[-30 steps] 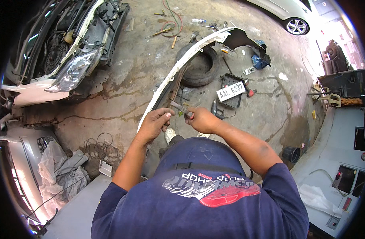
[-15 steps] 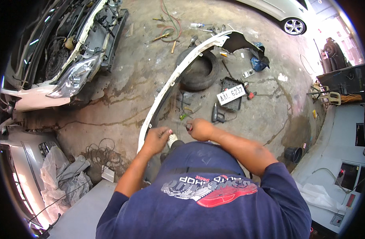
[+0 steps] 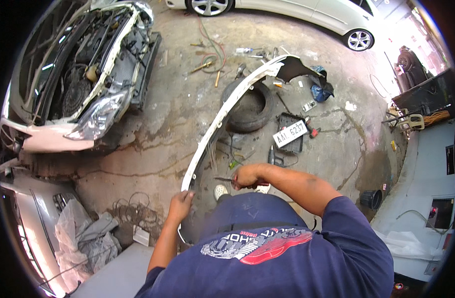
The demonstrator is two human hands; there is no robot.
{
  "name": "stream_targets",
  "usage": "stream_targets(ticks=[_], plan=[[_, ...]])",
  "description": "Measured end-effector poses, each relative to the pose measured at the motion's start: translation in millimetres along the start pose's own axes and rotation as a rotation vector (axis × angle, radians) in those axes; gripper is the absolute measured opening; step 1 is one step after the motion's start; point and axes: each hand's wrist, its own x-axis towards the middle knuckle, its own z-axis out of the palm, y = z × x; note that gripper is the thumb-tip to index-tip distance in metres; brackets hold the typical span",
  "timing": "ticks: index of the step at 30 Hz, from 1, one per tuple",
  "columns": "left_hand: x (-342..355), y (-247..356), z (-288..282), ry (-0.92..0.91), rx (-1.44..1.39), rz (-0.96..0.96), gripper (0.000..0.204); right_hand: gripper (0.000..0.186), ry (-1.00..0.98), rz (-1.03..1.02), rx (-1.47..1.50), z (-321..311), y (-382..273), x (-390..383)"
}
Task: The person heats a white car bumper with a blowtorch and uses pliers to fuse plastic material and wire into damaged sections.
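Observation:
The long white curved bumper (image 3: 216, 124) lies across the floor over a black tire (image 3: 252, 119), its near end at my left side. My left hand (image 3: 182, 201) is closed on that near end. My right hand (image 3: 246, 176) grips a thin metal tool (image 3: 223, 179) pointing left toward the bumper, above my light shoes. Just beyond, a green-handled tool (image 3: 233, 163), a black corded power tool (image 3: 276, 159) and a black tray (image 3: 292, 145) with a white plate (image 3: 282, 137) lie on the floor.
A stripped car front (image 3: 93, 124) stands at upper left, a white car (image 3: 317, 20) at the top. Hoses (image 3: 218, 59), hand tools and a blue bag (image 3: 322, 92) lie beyond. A bumper with plastic sheeting (image 3: 78, 238) is lower left, a black bucket (image 3: 370, 200) and white panel right.
My left hand has moved down and left onto the bumper's near end. My right hand has shifted lower in the view with the tool. The surroundings sit lower as the view tilted.

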Motion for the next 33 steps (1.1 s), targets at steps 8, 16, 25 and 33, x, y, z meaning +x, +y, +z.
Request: stream_targets(ticks=[8,16,25,33], plan=[[-45,-16,-27,0.042,-0.118,-0.226,0.027,0.041,0.187,-0.081,0.184,-228,-53,-58],[-31,19,-13,0.050,-0.130,-0.160,0.024,0.035,0.461,-0.336,0.386,-239,-25,-85],[61,89,40,-0.176,0.174,-0.006,0.020,0.048,0.430,-0.610,1.413,4,241,-139],[111,238,129,-0.117,0.364,0.071,0.020,0.048,0.910,0.062,1.731,83,480,-176]])
